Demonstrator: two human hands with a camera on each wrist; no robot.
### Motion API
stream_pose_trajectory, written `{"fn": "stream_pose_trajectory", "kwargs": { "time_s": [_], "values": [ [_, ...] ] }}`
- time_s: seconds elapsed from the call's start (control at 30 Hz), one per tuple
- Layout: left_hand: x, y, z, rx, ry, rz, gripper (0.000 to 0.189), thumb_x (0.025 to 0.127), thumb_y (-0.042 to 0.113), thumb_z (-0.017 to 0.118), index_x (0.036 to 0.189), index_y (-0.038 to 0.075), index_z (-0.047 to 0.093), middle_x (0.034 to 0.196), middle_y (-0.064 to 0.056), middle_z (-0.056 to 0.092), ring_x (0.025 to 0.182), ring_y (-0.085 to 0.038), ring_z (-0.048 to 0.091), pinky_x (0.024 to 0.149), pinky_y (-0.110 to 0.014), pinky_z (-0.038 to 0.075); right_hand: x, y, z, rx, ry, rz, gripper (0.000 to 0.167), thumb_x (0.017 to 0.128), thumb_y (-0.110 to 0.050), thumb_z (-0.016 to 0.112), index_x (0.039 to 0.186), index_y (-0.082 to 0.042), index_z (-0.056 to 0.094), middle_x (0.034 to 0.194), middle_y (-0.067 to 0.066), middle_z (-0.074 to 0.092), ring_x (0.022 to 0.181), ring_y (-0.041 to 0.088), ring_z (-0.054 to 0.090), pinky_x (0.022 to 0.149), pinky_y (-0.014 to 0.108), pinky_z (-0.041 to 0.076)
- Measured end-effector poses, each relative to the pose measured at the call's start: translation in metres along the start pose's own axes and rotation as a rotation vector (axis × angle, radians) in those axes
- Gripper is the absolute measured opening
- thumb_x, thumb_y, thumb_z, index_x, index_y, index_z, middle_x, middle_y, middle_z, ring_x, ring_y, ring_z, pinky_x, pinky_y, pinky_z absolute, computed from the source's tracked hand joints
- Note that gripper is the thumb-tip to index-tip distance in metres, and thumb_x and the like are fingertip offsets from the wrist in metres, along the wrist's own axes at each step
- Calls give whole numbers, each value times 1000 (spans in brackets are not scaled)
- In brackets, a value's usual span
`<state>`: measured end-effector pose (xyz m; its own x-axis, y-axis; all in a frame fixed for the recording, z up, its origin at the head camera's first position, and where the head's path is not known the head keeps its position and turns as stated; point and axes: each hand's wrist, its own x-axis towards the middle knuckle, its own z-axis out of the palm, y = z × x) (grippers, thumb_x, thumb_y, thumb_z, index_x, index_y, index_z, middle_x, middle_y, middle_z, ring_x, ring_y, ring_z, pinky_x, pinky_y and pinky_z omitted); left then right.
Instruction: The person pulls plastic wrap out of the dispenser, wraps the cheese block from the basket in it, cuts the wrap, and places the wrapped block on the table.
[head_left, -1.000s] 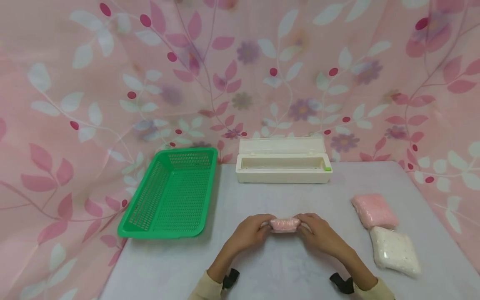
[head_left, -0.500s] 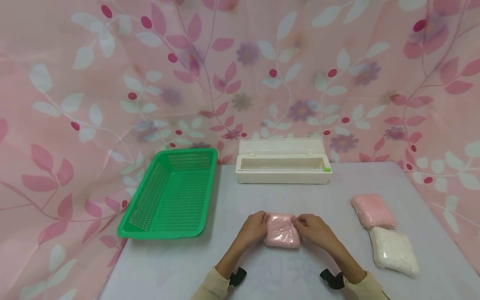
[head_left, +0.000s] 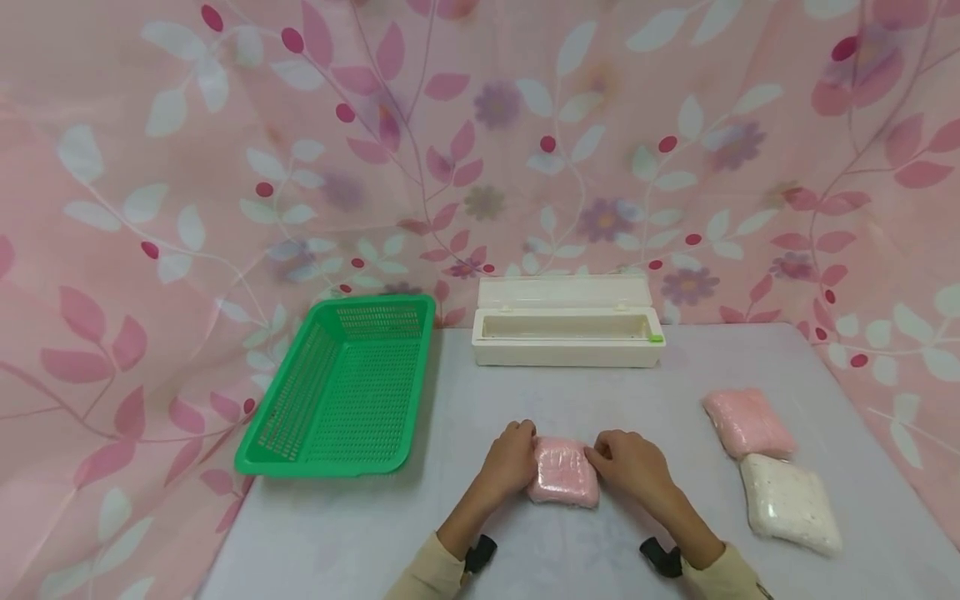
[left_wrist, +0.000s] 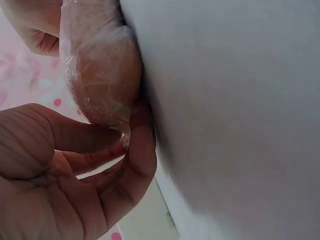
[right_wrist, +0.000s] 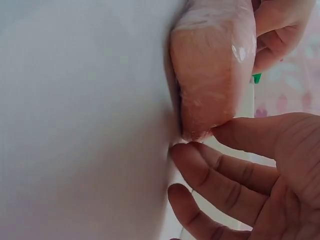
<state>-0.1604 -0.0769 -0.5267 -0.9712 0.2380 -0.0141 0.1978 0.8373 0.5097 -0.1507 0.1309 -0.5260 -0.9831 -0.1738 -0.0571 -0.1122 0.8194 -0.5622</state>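
Observation:
On the table in front of me lies a flat, square pink bundle [head_left: 566, 473] wrapped in clear cling film. My left hand [head_left: 512, 457] is at its left far corner; in the left wrist view, thumb and fingers pinch a gathered bit of film on the bundle [left_wrist: 102, 70]. The right hand [head_left: 632, 468] is at the opposite side. Its thumb and index finger pinch the film at the corner, seen in the right wrist view under the bundle [right_wrist: 207, 75], while the other fingers are loosely bent. The bundle's underside is hidden.
A long white cling film dispenser [head_left: 566, 354] stands at the back with its lid up. A green plastic basket [head_left: 411, 408] is at the left. Two more wrapped bundles, one pink [head_left: 752, 422] and one white [head_left: 791, 504], lie at the right.
The bundle has tilted down from edge-on between both hands to lying flat, its square top facing up. Both hands have shifted to its far corners.

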Motion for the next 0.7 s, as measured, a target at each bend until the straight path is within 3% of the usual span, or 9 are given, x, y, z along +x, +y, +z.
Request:
{"fn": "stream_pose_trajectory", "kwargs": {
  "time_s": [0.13,0.2,0.27,0.37,0.43,0.57,0.7],
  "values": [
    [-8,1,-4,140,100,72,17,90,5,63,106,6,67,95,-8,60,70,-20,58,57,-31,47,0,0,-3,-27,39,-33,16,89,-27,72,88,-12,70,73,-4,61,70,17,55,61,36,44],
    [-13,-1,-9,171,155,149,19,88,5,66,105,11,69,99,-5,61,74,-19,59,56,-28,46,-2,0,-6,-39,80,-108,16,88,-28,73,97,-14,73,85,-3,68,83,20,60,70,41,50],
    [-17,-4,-14,195,192,267,18,87,8,70,103,16,72,103,-1,63,79,-18,59,58,-26,47,-5,0,-9,-56,115,-239,22,87,-28,75,106,-16,74,100,-2,71,101,25,61,81,48,50],
    [-21,-9,-19,209,172,466,17,85,11,75,100,19,74,108,2,66,83,-17,59,64,-24,48,-11,2,-12,-92,126,-439,32,84,-30,79,114,-20,74,117,-1,69,120,32,54,90,56,46],
    [-23,-13,-21,209,123,549,16,86,12,76,100,19,74,112,1,67,87,-16,61,69,-23,49,-15,3,-12,-111,96,-534,36,83,-31,79,116,-20,74,122,1,67,125,38,50,90,61,45],
    [-26,-19,-16,152,48,582,14,86,10,74,98,17,76,115,-1,68,94,-16,63,77,-23,50,-18,5,-11,-132,13,-569,37,83,-31,79,118,-20,74,128,2,65,129,43,44,93,63,40],
    [-27,-20,-9,103,41,578,12,85,8,73,95,15,77,112,0,70,94,-16,64,79,-24,50,-18,7,-7,-124,-29,-538,38,83,-30,78,119,-18,74,129,2,64,130,46,42,94,64,37]
  ]
}}
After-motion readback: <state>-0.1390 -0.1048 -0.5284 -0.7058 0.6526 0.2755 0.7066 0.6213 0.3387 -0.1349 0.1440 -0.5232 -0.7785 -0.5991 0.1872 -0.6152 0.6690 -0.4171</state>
